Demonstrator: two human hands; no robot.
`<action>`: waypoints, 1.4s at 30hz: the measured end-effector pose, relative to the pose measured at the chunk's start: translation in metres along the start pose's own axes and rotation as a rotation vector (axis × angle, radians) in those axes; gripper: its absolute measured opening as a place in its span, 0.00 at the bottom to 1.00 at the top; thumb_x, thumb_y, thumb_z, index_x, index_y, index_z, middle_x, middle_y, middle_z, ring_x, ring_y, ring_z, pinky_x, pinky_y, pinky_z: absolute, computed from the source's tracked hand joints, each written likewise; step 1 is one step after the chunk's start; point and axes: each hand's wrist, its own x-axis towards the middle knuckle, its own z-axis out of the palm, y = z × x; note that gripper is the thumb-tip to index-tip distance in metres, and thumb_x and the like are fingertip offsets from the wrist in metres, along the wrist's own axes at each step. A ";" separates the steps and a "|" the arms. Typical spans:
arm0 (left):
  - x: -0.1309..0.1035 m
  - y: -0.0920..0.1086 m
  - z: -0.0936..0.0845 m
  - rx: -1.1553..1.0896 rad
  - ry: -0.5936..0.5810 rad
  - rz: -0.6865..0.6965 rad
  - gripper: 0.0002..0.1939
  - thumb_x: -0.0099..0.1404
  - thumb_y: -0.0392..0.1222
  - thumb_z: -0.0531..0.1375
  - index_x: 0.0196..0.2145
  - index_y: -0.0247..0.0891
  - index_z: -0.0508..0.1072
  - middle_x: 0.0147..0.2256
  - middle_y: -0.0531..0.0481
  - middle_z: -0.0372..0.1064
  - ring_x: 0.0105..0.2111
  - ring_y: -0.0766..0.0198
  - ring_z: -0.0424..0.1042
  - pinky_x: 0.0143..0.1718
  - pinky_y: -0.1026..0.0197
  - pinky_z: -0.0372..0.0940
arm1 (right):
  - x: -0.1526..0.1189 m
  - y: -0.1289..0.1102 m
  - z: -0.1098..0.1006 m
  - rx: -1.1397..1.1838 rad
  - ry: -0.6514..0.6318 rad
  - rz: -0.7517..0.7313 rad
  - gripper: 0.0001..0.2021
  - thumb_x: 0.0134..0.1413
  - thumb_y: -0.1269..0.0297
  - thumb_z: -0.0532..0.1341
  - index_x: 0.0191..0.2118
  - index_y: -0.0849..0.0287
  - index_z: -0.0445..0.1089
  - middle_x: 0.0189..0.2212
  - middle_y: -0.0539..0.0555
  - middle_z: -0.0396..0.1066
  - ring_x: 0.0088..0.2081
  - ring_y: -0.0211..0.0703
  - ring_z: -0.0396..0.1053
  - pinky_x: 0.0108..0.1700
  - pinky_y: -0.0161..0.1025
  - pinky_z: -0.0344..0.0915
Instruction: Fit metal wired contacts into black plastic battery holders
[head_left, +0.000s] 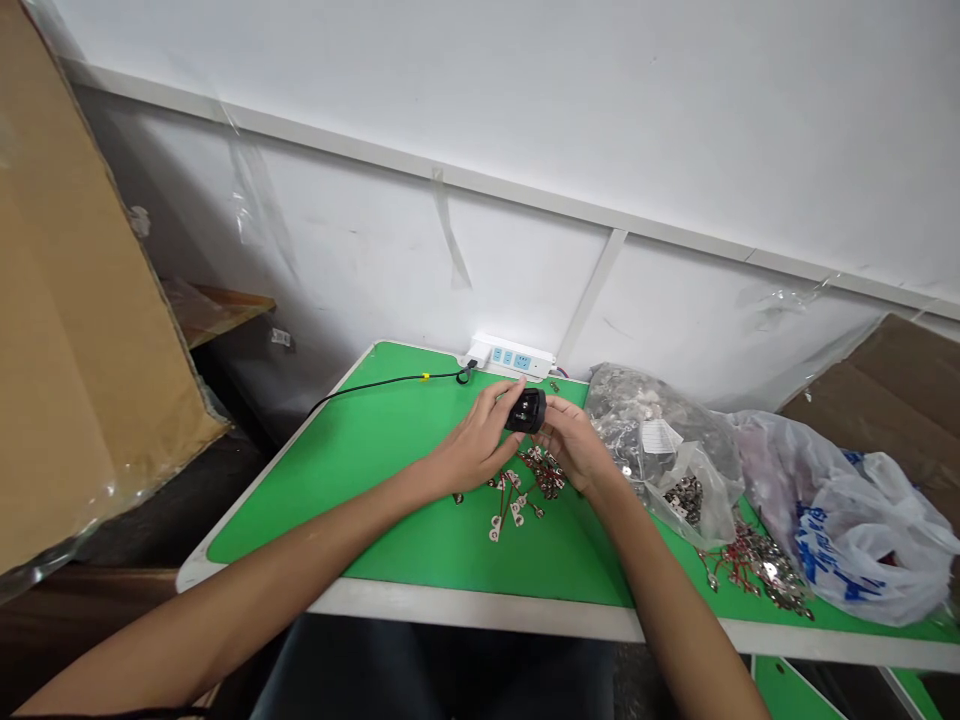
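Note:
Both hands meet above the green tabletop point(420, 540), around a small black device point(527, 411) with a glossy dark face. My left hand point(484, 440) is closed on its left side, thumb below and fingers above. My right hand point(574, 440) is closed on its right side, the fingers partly hidden behind it. Beneath the hands lies a loose pile of small metal parts with red wires point(544, 475). Several pale pieces with wires point(510, 505) are spread toward the front edge.
A white power strip point(517, 358) with a plugged-in black cable point(375, 383) sits at the wall. To the right are a clear bag of parts point(637, 410), another wired pile point(765, 570) and a white plastic bag point(870, 530). Cardboard point(82, 300) stands at the left.

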 end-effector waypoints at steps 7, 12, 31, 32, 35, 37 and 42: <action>0.001 -0.002 0.002 -0.080 0.137 0.018 0.34 0.75 0.45 0.62 0.72 0.45 0.54 0.64 0.37 0.60 0.67 0.47 0.62 0.69 0.36 0.63 | 0.002 0.003 0.000 -0.025 0.099 -0.051 0.18 0.42 0.54 0.78 0.38 0.56 0.78 0.41 0.53 0.78 0.43 0.45 0.72 0.47 0.40 0.67; 0.002 -0.004 0.005 -0.083 0.184 -0.002 0.34 0.72 0.43 0.65 0.70 0.45 0.58 0.62 0.37 0.64 0.65 0.47 0.64 0.66 0.36 0.65 | 0.003 0.007 0.004 -0.038 0.213 -0.117 0.21 0.41 0.53 0.79 0.39 0.55 0.77 0.42 0.52 0.77 0.45 0.45 0.72 0.49 0.40 0.66; 0.003 -0.008 0.008 -0.108 0.179 -0.023 0.30 0.71 0.45 0.67 0.67 0.43 0.65 0.63 0.41 0.71 0.64 0.50 0.71 0.66 0.38 0.67 | 0.006 0.018 0.004 -0.109 0.103 -0.090 0.16 0.46 0.48 0.75 0.31 0.55 0.79 0.32 0.50 0.78 0.35 0.42 0.69 0.39 0.39 0.62; 0.003 -0.008 0.009 -0.110 0.182 -0.024 0.30 0.71 0.45 0.67 0.67 0.43 0.65 0.63 0.42 0.71 0.64 0.50 0.71 0.66 0.38 0.67 | 0.006 0.019 0.003 -0.114 0.100 -0.091 0.16 0.47 0.47 0.75 0.31 0.55 0.79 0.33 0.51 0.78 0.35 0.43 0.69 0.40 0.39 0.63; 0.003 -0.008 0.010 -0.125 0.187 -0.033 0.30 0.71 0.46 0.67 0.66 0.43 0.65 0.63 0.42 0.71 0.64 0.50 0.71 0.66 0.39 0.67 | 0.007 0.021 0.002 -0.117 0.084 -0.091 0.18 0.47 0.46 0.75 0.31 0.55 0.79 0.34 0.52 0.79 0.37 0.45 0.71 0.43 0.41 0.65; 0.003 -0.008 0.010 -0.132 0.182 -0.042 0.30 0.70 0.47 0.67 0.66 0.43 0.66 0.63 0.43 0.71 0.64 0.51 0.71 0.66 0.39 0.68 | 0.008 0.021 0.001 -0.110 0.076 -0.086 0.18 0.46 0.46 0.75 0.31 0.56 0.79 0.33 0.52 0.79 0.36 0.44 0.71 0.43 0.41 0.65; 0.001 -0.007 0.009 -0.125 0.158 -0.063 0.31 0.70 0.47 0.68 0.66 0.44 0.66 0.64 0.44 0.71 0.65 0.49 0.71 0.66 0.38 0.68 | 0.007 0.022 0.001 -0.104 0.071 -0.077 0.17 0.46 0.47 0.76 0.32 0.56 0.79 0.31 0.51 0.78 0.35 0.44 0.70 0.42 0.40 0.64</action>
